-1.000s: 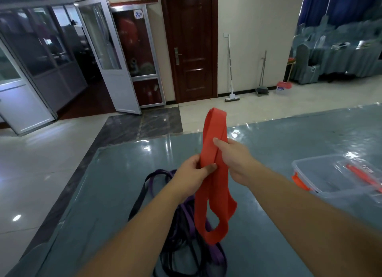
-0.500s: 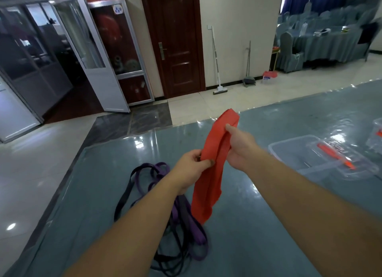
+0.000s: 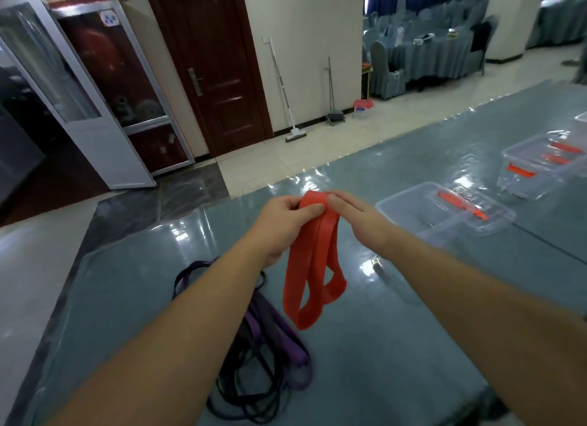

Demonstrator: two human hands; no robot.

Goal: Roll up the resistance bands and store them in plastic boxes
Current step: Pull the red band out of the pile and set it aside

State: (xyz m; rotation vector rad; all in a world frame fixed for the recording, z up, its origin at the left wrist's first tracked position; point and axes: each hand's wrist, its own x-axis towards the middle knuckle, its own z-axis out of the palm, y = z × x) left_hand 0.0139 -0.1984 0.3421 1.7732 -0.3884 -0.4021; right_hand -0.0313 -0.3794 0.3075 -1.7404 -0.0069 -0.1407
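- Toward the counter's (image 3: 397,346) left edge, a tangle of purple and black bands (image 3: 263,346) lies flat and loose. We judge them limp and light, likely to snag on each other, so each is best lifted by a single strand.
- Our left hand (image 3: 282,222) pinches the folded top of the red band (image 3: 313,267), thumb and fingers clamped on it. The grip looks firm.
- The red band hangs in the air above the middle of the counter, doubled into two drooping loops whose lower ends sit just above the surface. It reads as soft, rubbery and light. We expect it to spring open if released, so the fold at the top is where to hold while rolling.
- Our right hand (image 3: 355,213) meets the same fold from the other side, fingertips pressed on the band; how tightly it closes we cannot tell.
- Near the right edge, an open clear box (image 3: 444,213) with a red-latched lid sits near the hands. A second box (image 3: 540,168) stands beyond it toward the far right corner.
- We judge the bare counter in front of us roomy enough for rolling. The far edge is near the hands.
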